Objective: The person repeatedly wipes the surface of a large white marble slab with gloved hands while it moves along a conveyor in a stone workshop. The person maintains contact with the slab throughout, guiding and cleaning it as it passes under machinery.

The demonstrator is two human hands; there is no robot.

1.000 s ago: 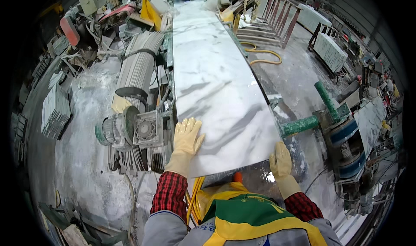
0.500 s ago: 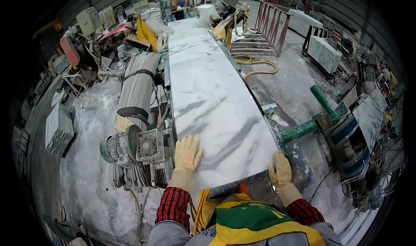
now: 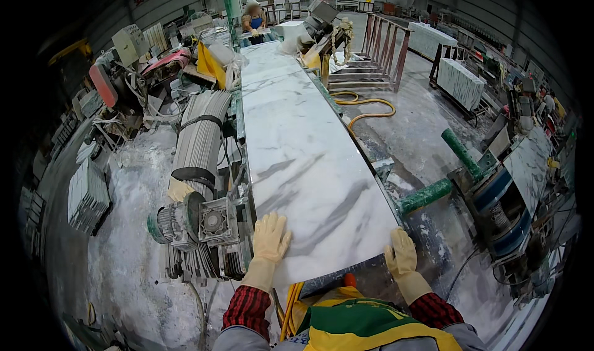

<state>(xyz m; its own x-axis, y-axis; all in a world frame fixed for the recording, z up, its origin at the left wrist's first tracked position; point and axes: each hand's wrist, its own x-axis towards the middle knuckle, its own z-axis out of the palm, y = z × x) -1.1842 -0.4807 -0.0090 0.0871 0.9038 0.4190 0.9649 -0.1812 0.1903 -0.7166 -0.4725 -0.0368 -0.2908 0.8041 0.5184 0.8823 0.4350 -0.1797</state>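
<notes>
Dusty stone workshop, both gloved hands (image 3: 270,238) (image 3: 401,253) spread flat, apart, on a white marble slab (image 3: 306,159).

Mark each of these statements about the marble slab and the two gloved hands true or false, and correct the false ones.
1. Both hands rest on the near end of the white marble slab. True: the left hand lies flat on top, the right hand at its near right corner.
2. The hands are bare. False: both wear pale yellow gloves.
3. A yellow hose lies on the floor to the right of the slab. True.
4. The slab is plain black. False: it is white with grey veins.
5. Another person stands at the slab's far end. True.
</notes>
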